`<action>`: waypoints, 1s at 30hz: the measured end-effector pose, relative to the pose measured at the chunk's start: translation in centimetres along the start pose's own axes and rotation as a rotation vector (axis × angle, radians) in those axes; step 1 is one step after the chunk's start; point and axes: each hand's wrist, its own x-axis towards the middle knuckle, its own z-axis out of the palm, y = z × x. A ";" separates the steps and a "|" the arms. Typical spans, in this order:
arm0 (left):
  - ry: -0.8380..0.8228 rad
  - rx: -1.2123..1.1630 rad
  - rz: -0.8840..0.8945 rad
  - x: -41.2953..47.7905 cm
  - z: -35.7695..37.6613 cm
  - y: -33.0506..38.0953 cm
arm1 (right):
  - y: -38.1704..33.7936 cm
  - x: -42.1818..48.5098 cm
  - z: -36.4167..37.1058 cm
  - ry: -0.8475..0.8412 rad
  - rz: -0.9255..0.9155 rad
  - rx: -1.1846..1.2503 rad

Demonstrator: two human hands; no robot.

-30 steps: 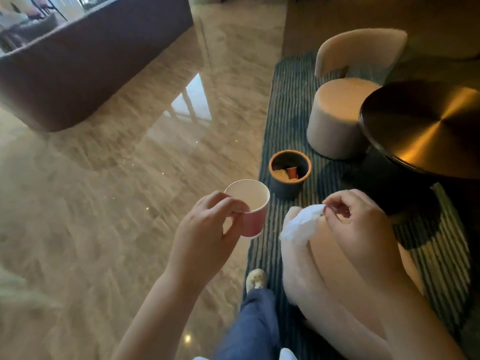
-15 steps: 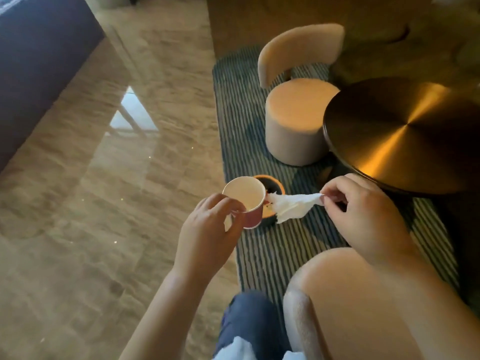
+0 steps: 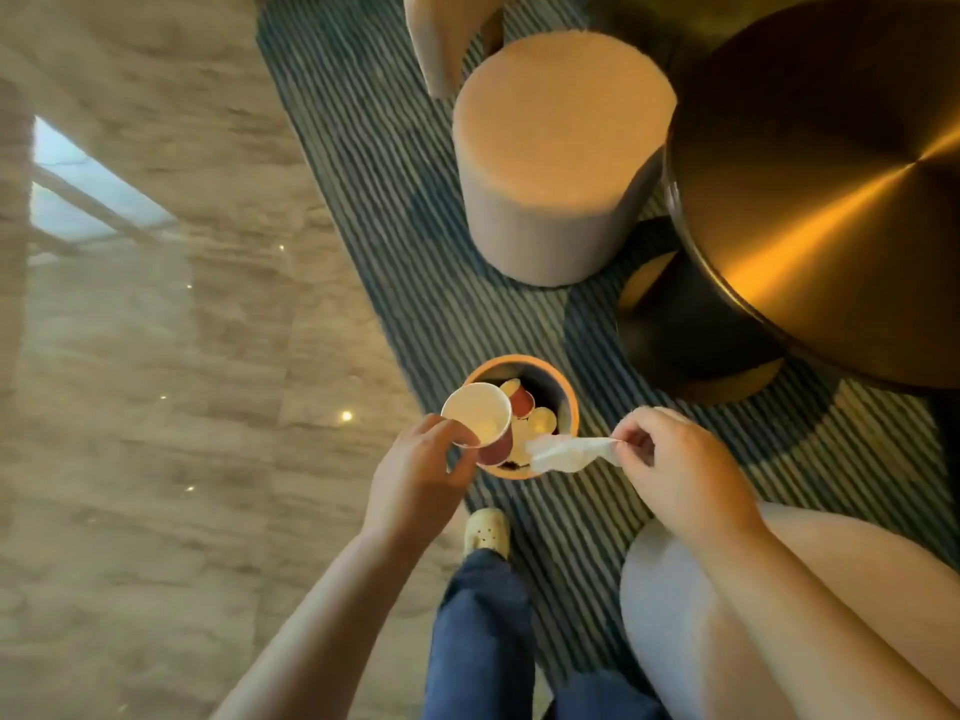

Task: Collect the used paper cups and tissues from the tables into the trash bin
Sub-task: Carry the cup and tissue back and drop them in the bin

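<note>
My left hand (image 3: 418, 472) pinches the rim of a pink paper cup (image 3: 480, 420) with a white inside, held upright over the left part of the trash bin. The small round trash bin (image 3: 569, 392), orange-rimmed and dark inside, stands on the striped rug and holds several used cups (image 3: 524, 402). My right hand (image 3: 680, 467) pinches one end of a crumpled white tissue (image 3: 563, 452), which hangs over the bin's near right rim.
A beige round chair (image 3: 558, 158) stands behind the bin, and a round brass table (image 3: 831, 163) is at the right on a dark pedestal. Another pale seat (image 3: 675, 615) is under my right arm. Polished marble floor (image 3: 156, 407) spreads left. My shoe (image 3: 485, 530) is near the bin.
I have stepped up to the bin, which now lies directly below. Both hands moved forward, so the cup and tissue hang over the bin's opening.
</note>
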 end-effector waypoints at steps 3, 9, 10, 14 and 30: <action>-0.025 0.009 0.013 5.0 2.1 -3.3 | 0.7 4.1 4.4 -0.036 0.058 0.024; -0.065 -0.004 -0.037 12.9 10.2 -9.1 | 5.6 10.1 13.6 -0.176 0.102 -0.018; -0.065 -0.001 -0.055 13.7 11.8 -10.1 | 6.7 11.0 15.2 -0.195 0.122 -0.018; -0.061 0.008 -0.113 15.9 18.1 -14.0 | 10.8 13.7 21.6 -0.251 0.172 -0.052; -0.311 0.139 -0.205 15.9 29.3 -20.5 | 16.7 14.3 32.0 -0.225 0.337 0.140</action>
